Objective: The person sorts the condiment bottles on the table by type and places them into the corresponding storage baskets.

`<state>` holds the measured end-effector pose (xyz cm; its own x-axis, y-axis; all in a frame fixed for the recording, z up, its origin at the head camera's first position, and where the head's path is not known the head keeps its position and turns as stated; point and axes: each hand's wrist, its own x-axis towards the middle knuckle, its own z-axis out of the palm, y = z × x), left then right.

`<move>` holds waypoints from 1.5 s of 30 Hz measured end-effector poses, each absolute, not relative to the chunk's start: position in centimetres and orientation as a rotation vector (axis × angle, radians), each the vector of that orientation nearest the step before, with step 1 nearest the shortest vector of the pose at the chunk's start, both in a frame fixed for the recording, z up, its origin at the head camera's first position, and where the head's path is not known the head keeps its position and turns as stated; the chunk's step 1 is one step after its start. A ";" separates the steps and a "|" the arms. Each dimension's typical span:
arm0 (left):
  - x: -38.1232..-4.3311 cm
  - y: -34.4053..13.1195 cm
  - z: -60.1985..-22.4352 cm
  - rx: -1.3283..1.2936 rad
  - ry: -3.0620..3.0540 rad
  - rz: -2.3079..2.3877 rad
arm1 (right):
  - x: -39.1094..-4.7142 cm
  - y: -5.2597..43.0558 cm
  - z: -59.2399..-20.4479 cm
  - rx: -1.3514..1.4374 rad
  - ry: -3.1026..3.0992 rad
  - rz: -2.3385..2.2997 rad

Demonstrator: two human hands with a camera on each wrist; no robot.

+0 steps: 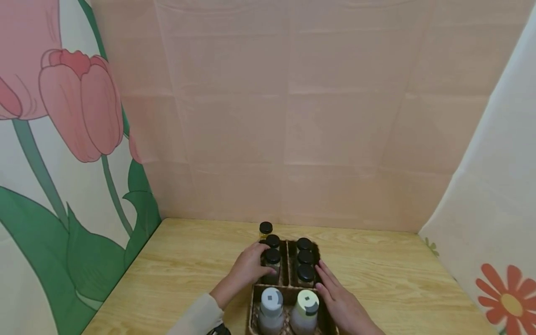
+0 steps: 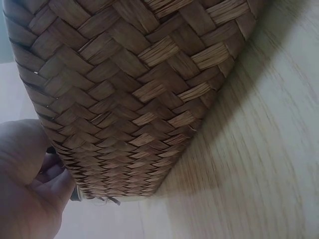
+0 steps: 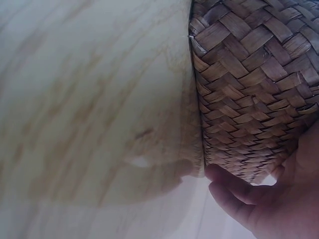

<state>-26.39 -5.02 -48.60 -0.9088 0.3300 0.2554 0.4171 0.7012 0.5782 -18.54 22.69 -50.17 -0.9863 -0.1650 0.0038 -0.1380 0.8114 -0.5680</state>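
A brown woven basket (image 1: 288, 265) with dividers stands on the table in the head view. My left hand (image 1: 249, 266) reaches over its left rim, with thumb and fingers about a black-capped jar (image 1: 272, 257) in the back left compartment. Another black-capped jar (image 1: 272, 240) is just behind it. My right hand (image 1: 343, 298) rests against the basket's right side, its fingers fairly straight. In the right wrist view those fingers (image 3: 232, 191) touch the woven wall (image 3: 254, 89). The left wrist view shows the left hand (image 2: 30, 184) bent over the rim; the jar is mostly hidden there.
Three black-capped jars (image 1: 305, 257) fill the back right compartment. A white-capped bottle (image 1: 271, 302) and a pale yellow-capped bottle (image 1: 307, 303) stand in the front section. Behind the basket is a black-capped jar (image 1: 265, 228) with yellowish contents. Cloth hangings (image 1: 289, 116) surround the wooden table (image 1: 393, 270).
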 end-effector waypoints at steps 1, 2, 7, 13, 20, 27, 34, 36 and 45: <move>-26.4 -5.0 -48.6 -0.616 -2.767 -0.992 | -18.6 22.7 -50.2 -0.253 2.950 -0.920; -26.3 -5.1 -48.6 -0.621 -2.762 -0.992 | -18.6 22.7 -50.1 -0.258 2.954 -0.921; -26.3 -5.1 -48.5 -0.626 -2.771 -0.984 | -18.5 22.7 -50.0 -0.267 2.958 -0.923; -26.5 -5.3 -48.7 -0.624 -2.801 -0.992 | -18.3 22.5 -50.0 -0.264 2.962 -0.915; -26.2 -5.6 -48.2 -0.636 -2.813 -1.069 | -18.2 22.5 -50.2 -0.258 2.944 -0.921; -26.5 -6.7 -47.1 -0.684 -2.741 -1.273 | -18.2 22.4 -50.1 -0.262 2.960 -0.915; -28.2 -8.3 -46.4 -0.750 -2.615 -1.415 | -18.2 22.4 -49.8 -0.293 2.997 -0.911; -28.7 -8.6 -46.4 -0.717 -2.592 -1.430 | -18.2 22.4 -49.8 -0.297 3.000 -0.913; -31.0 -9.3 -47.2 -0.528 -2.561 -1.325 | -18.2 22.6 -50.0 -0.304 3.001 -0.906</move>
